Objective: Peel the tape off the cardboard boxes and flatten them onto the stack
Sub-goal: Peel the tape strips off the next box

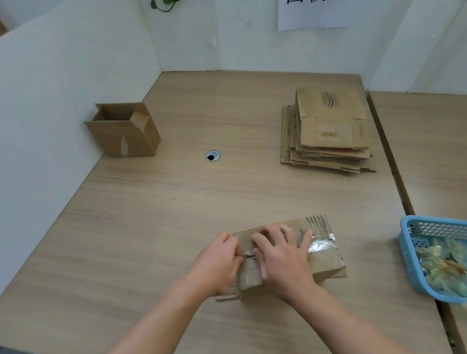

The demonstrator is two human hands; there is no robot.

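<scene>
Wood table [151, 210], cable hole [213, 156] in its top. Open box [124, 134] left of hole; flattened stack [329, 134] right of it; taped box [323, 256] nearer, rightward; blue basket [409, 250] farthest right of hole.

One sign to read
A white paper sheet [317, 2] on the wall [243, 24], at the top right of the frame, shows three big black characters: 回收区. The top flat box [329, 106] on the stack [322, 159] has a dark oval mark and small print, too blurry to read.

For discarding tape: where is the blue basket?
Head view: the blue basket sits at the right edge, on the table, right of the taped box.
</scene>
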